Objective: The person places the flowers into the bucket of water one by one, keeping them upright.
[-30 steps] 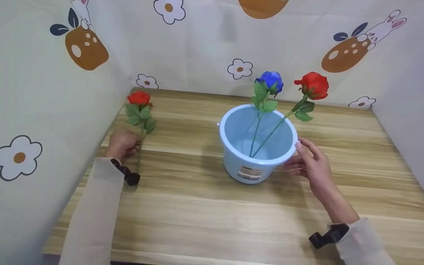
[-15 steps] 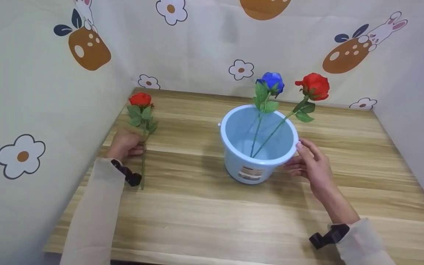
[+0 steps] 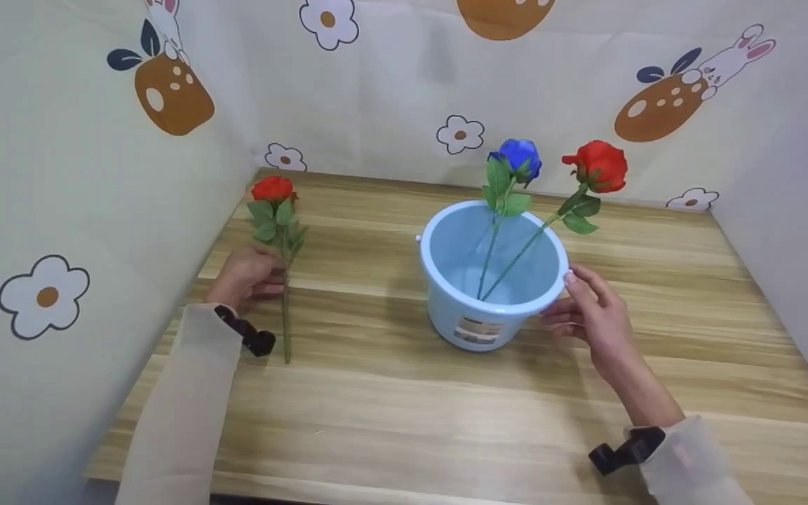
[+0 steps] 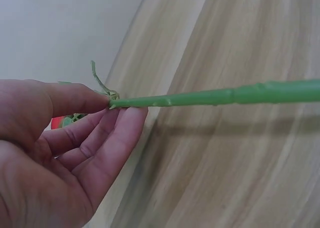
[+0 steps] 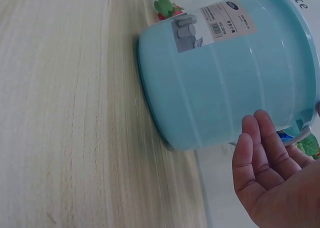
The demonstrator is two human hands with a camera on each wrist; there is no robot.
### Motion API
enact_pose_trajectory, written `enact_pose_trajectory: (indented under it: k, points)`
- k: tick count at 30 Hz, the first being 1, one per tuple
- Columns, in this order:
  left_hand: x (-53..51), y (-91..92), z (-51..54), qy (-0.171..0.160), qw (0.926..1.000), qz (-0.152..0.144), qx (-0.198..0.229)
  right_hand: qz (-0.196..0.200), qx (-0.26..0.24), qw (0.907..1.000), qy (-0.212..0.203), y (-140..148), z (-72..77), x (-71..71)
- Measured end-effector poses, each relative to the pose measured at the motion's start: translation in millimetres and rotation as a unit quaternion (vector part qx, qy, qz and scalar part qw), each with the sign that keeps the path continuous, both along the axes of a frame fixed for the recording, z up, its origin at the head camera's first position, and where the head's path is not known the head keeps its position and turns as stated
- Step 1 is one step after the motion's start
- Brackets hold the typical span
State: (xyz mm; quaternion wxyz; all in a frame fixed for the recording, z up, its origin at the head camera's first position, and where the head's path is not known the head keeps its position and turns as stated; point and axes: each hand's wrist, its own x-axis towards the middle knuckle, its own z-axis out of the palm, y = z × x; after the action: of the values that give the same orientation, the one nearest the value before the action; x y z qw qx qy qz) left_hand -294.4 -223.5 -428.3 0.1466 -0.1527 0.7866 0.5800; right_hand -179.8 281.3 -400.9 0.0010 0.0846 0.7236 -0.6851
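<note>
In the head view my left hand (image 3: 246, 275) pinches the green stem of a red artificial rose (image 3: 273, 188) at the table's left side. The left wrist view shows the stem (image 4: 220, 96) between thumb and fingertips, raised off the wood with its shadow below. A light blue bucket (image 3: 439, 294) stands upright right of centre. Inside lean a blue rose (image 3: 518, 158) and a second red rose (image 3: 599, 165), their blooms above the rim. My right hand (image 3: 600, 315) grips the bucket's right rim, thumb on the edge. Its other fingers (image 5: 245, 158) curl beside the wall.
The wood-grain table (image 3: 376, 421) is enclosed at the back and sides by pale sheets (image 3: 376, 91) printed with flowers, oranges and rabbits. A label (image 5: 215, 25) is stuck on the bucket's wall. Each wrist wears a black camera mount (image 3: 628, 450).
My left hand has moved slightly right with the red rose, and the stem's lower end has come out from behind the wrist mount. The right hand and the bucket hold still.
</note>
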Motion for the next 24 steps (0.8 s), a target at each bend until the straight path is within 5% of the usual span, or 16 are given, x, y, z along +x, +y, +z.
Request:
enact_pose_trajectory:
  k: [24]
  points:
    - [0.2, 26.2, 23.0, 0.017, 0.9982, -0.040, 0.040, 0.002, -0.006, 1.0000, 0.002, -1, -0.7, 0.6]
